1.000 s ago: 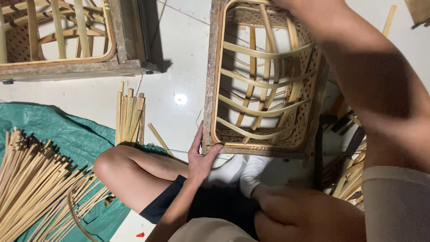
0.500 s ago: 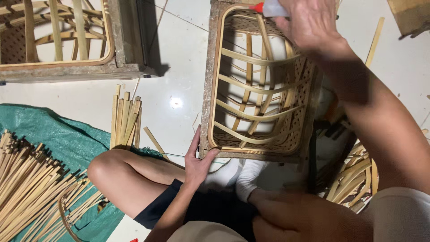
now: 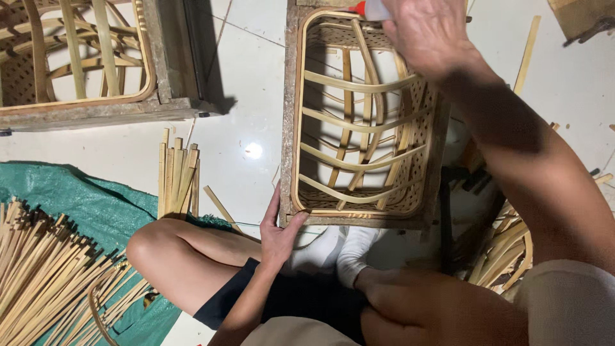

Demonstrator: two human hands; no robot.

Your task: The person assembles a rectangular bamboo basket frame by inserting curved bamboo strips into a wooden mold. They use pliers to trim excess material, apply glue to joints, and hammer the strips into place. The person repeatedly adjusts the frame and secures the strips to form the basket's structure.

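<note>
A rattan basket frame with curved strips woven across it lies on the white tiled floor in front of me. My right hand reaches over its far edge and is closed on a small white bottle with a red tip. My left hand rests on the frame's near left corner, thumb on the rim and fingers along the side. My bent bare leg and white socks sit just below the frame.
A second, similar basket frame lies at the top left. A short bundle of cut strips lies between the two. Many long bamboo strips are heaped on a green tarp at left; more strips lie at right.
My right hand has come back from beyond the top edge into view, holding the bottle over the frame's far rim. My left hand has stayed on the near corner.
</note>
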